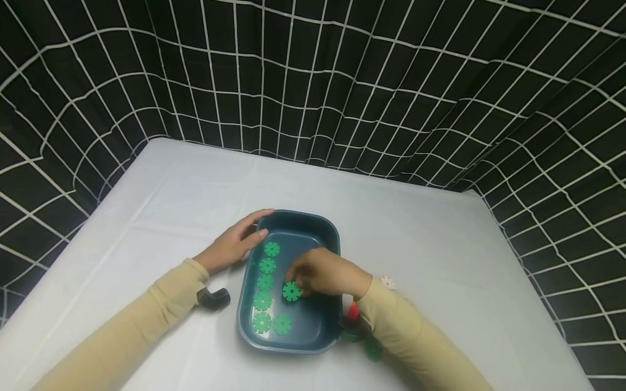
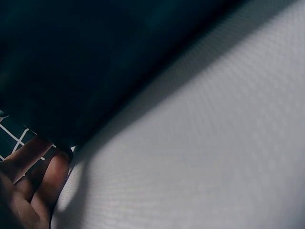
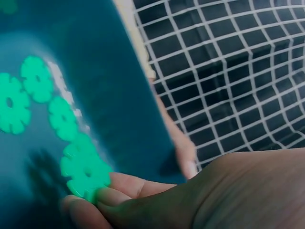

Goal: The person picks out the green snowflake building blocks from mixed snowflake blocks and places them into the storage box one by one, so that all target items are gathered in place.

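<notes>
My right hand [image 1: 325, 271] pinches a green notched disc [image 1: 292, 291] between thumb and fingers, above the floor of a dark blue-green tray [image 1: 288, 347]. In the right wrist view, the held disc [image 3: 86, 171] hangs at my fingertips and casts a shadow on the tray floor. Several green discs [image 1: 267, 265] lie in a column along the tray's left side. Another disc [image 1: 282, 324] lies beside the column's near end. My left hand [image 1: 235, 244] rests on the tray's far left rim, its fingers fairly straight. The left wrist view shows its fingers [image 2: 52, 176] beside the tray's dark outer wall.
Right of the tray, partly behind my right forearm, lie green pieces [image 1: 373, 347], a red piece [image 1: 354, 310] and a white-and-red disc [image 1: 387, 282]. A black curved object [image 1: 215, 298] is at my left cuff. Black cloth with a white grid [image 1: 313, 81] surrounds the white table [image 1: 415, 228].
</notes>
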A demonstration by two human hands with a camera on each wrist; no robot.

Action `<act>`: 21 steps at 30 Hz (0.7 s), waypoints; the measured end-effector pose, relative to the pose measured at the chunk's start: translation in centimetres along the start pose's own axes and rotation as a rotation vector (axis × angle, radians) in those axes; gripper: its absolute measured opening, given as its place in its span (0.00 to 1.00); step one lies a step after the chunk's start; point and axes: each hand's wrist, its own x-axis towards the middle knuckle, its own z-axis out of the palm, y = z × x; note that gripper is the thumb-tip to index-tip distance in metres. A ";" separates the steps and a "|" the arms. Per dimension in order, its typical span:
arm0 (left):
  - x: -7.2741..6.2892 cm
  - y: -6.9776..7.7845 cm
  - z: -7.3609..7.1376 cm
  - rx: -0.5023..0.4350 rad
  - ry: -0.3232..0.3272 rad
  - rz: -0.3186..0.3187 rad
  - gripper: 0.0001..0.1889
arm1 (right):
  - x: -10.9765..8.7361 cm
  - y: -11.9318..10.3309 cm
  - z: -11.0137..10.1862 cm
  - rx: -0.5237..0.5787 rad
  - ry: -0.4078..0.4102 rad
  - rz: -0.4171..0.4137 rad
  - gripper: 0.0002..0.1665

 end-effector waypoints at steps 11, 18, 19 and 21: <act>-0.1 -0.2 -0.1 -0.018 -0.008 0.010 0.25 | 1.6 -0.2 1.7 -0.032 -0.050 0.066 0.12; -0.1 0.1 0.0 -0.019 -0.013 0.006 0.25 | 1.6 -0.1 1.8 0.010 -0.066 0.118 0.10; -0.1 0.2 0.0 -0.018 -0.012 0.004 0.25 | 1.6 -0.1 1.8 0.015 -0.066 0.121 0.10; -0.1 0.3 -0.1 -0.021 -0.014 0.003 0.25 | 1.6 -0.1 1.8 0.022 -0.066 0.125 0.09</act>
